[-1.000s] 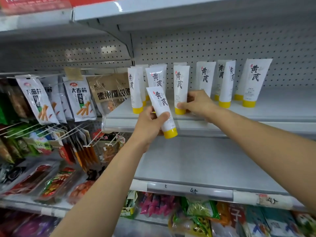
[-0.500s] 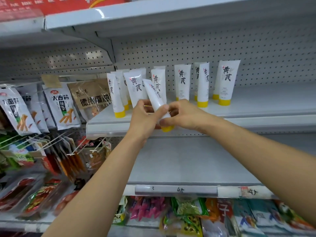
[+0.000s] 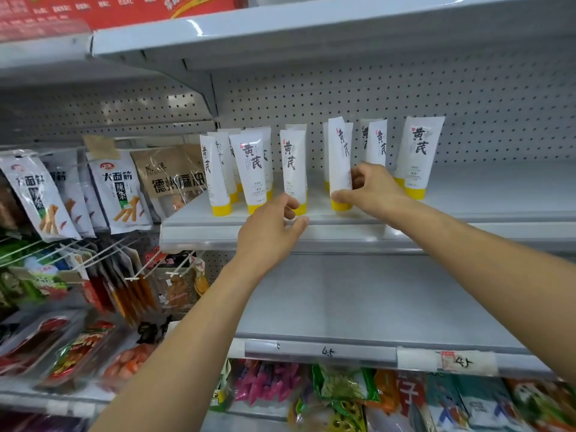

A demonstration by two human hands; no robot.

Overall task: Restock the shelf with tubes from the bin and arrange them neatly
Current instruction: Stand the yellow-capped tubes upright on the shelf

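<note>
Several white tubes with yellow caps stand cap-down on the grey shelf [image 3: 467, 213]. My right hand [image 3: 367, 188] pinches one tube [image 3: 338, 163] near its cap, standing it upright at the shelf's front, right of the middle. My left hand [image 3: 271, 226] hovers at the shelf's front edge, fingers loosely curled and holding nothing, just in front of another tube [image 3: 291, 169]. More tubes [image 3: 254, 169] stand in a cluster to the left, and a further tube [image 3: 419, 157] stands to the right. The bin is out of view.
A bare lower shelf [image 3: 358, 307] with price labels lies beneath. Hanging snack packets [image 3: 118, 191] fill the left side. Packaged goods [image 3: 343, 391] sit on the bottom shelf. The right part of the tube shelf holds nothing.
The tube passed from my left hand to my right hand, which carried it right and set it upright on the shelf. My left hand let go and dropped to the shelf edge.
</note>
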